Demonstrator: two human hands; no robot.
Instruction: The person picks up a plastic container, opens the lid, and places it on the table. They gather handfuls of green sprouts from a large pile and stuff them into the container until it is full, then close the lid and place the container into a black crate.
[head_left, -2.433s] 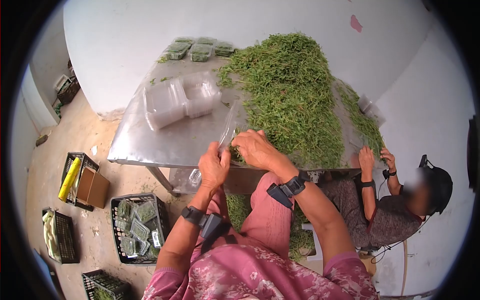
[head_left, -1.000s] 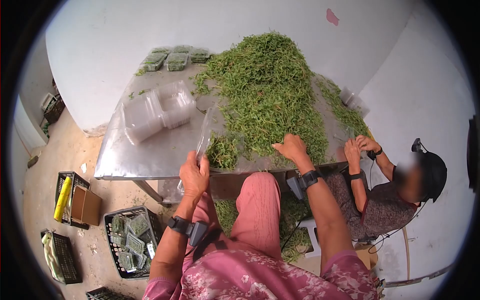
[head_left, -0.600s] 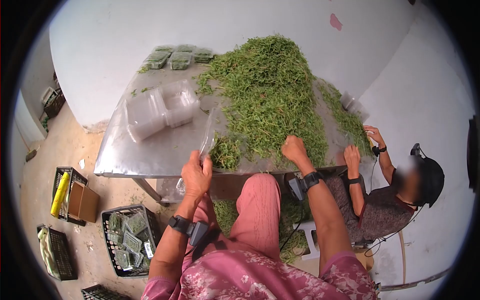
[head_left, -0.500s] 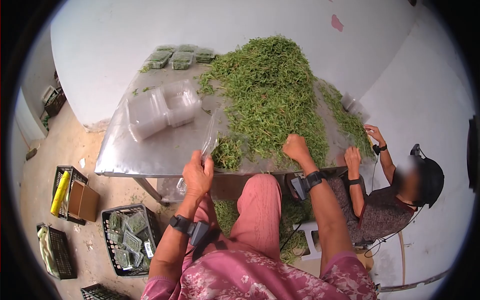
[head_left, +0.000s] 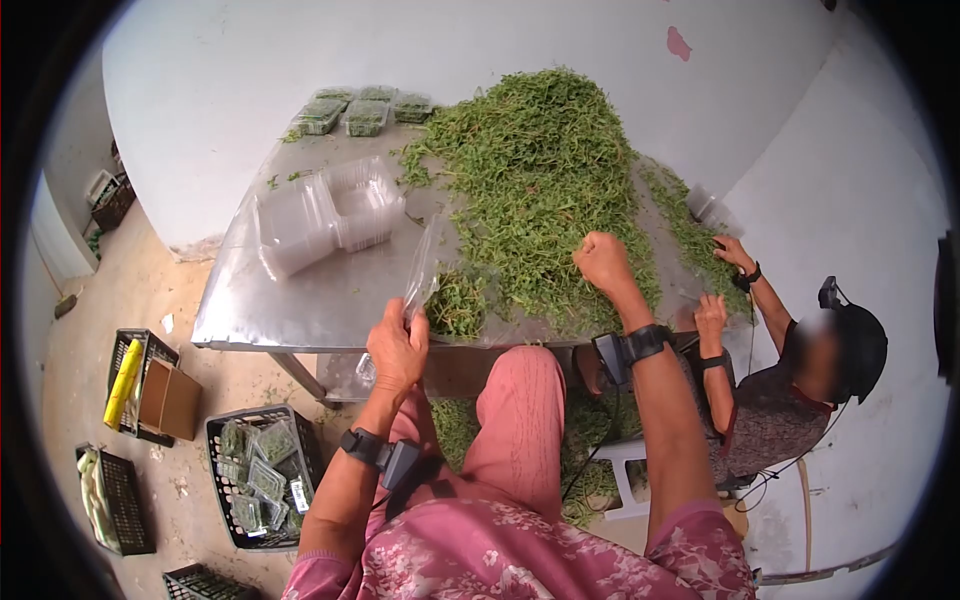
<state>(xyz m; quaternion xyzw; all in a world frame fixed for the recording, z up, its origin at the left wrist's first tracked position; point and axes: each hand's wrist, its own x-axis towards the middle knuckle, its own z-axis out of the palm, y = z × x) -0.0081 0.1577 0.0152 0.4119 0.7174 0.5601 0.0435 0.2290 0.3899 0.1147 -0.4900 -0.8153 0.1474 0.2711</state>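
While a left hand (head_left: pixel 398 345) pinches a clear clamshell (head_left: pixel 425 272) at the table's near edge, a right hand (head_left: pixel 603 262) is balled into a fist over a heap of green herbs (head_left: pixel 540 170).
Whether the fist encloses any sprigs is hidden. The see-through clamshell is hard to outline; a tuft of herbs (head_left: pixel 458 302) sits in it. On the steel table (head_left: pixel 300 300), empty clamshells (head_left: pixel 325 210) stack at 10 o'clock, filled packs (head_left: pixel 350 110) at 11 by the white wall (head_left: pixel 220 80). A co-worker's hands (head_left: pixel 712 312) work at 3 o'clock. Crates (head_left: pixel 262 478) stand on the floor (head_left: pixel 150 280) at 8 o'clock.

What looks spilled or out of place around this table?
Green herb cuttings lie spilled on the floor under the steel table. A few loose sprigs also lie on the tabletop, apart from the big pile.
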